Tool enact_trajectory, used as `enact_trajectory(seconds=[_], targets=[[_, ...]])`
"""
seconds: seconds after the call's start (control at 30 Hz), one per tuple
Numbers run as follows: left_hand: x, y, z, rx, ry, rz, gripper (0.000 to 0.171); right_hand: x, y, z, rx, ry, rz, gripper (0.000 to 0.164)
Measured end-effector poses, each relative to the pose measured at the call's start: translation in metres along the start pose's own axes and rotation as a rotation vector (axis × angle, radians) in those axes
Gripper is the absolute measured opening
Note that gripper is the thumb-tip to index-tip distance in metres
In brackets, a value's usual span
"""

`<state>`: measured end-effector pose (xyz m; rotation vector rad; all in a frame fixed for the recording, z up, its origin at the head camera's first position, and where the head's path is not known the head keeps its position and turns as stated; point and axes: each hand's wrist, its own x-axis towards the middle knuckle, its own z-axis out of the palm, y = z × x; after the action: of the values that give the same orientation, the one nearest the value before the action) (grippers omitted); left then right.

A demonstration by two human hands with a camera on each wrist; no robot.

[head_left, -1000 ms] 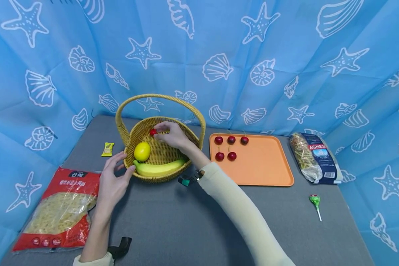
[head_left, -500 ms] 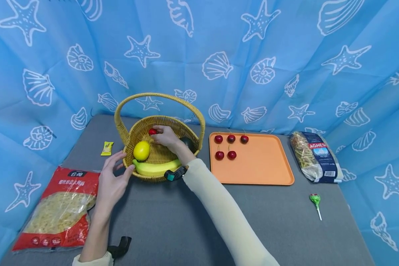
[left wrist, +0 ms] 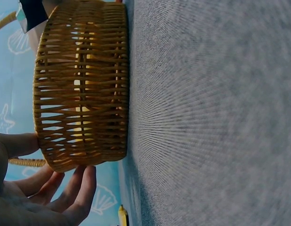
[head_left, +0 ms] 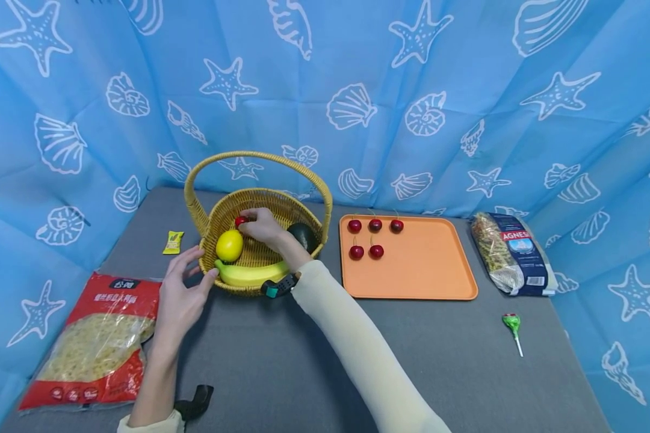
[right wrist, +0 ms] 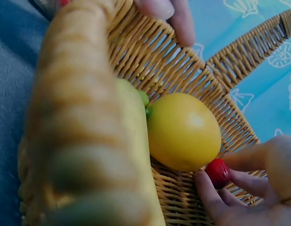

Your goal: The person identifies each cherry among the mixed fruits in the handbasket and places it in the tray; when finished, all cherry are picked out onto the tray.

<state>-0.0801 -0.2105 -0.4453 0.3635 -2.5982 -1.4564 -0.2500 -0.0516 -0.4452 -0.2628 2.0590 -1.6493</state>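
In the head view, a wicker basket point(head_left: 247, 288) with a tall handle stands at the back left of the table. My right hand point(head_left: 265, 228) reaches into it and pinches a small red cherry point(right wrist: 218, 173) between thumb and fingers. The cherry is right beside a lemon point(right wrist: 185, 132), low over the woven floor. A banana point(head_left: 249, 274) lies along the basket's front, and a dark green avocado point(head_left: 302, 236) at its right, partly behind my right hand. My left hand point(head_left: 184, 297) holds the basket's left side, thumb at the rim point(left wrist: 36, 103) and fingers against the outer wall.
An orange tray point(head_left: 411, 270) bearing several cherries point(head_left: 376, 251) is right of the basket. A pasta bag point(head_left: 514, 255) and a green lollipop point(head_left: 511, 325) lie farther right. At left are a red pasta bag point(head_left: 94, 343) and a yellow wrapped candy point(head_left: 173, 242). A blue curtain point(head_left: 357, 78) hangs behind.
My right hand has moved left inside the basket, then down toward the lemon with the cherry, uncovering the avocado. My left hand stays at the basket's left side.
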Motion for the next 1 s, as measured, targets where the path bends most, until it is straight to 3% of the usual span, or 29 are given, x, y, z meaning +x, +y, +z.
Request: enact_trajectory(seconds=[0.2,0.33,0.47,0.63,0.77,0.9,1.0], targets=[[-0.001,0.0,0.0,-0.002,-0.012,-0.006,0.057,-0.01,-0.004,-0.002,0.028,0.148,-0.082,0.035],[-0.002,-0.001,-0.002,-0.001,-0.015,-0.006,0.057,-0.031,-0.012,-0.008,0.05,0.128,-0.135,0.035],[0.0,-0.001,-0.002,-0.003,-0.017,-0.002,0.057,-0.065,-0.018,-0.02,0.04,0.06,-0.204,0.035],[0.0,-0.001,-0.001,-0.006,-0.005,0.014,0.056,-0.116,-0.015,-0.044,0.041,-0.024,-0.348,0.037],[0.0,-0.002,-0.001,-0.027,-0.001,0.026,0.056,-0.156,-0.001,-0.068,0.007,-0.033,-0.499,0.036],[0.0,-0.002,-0.001,-0.036,-0.004,0.024,0.056,-0.187,0.018,-0.096,-0.071,0.04,-0.597,0.031],[-0.001,-0.001,-0.001,-0.033,-0.006,0.016,0.056,-0.203,0.033,-0.122,-0.13,0.145,-0.621,0.034]])
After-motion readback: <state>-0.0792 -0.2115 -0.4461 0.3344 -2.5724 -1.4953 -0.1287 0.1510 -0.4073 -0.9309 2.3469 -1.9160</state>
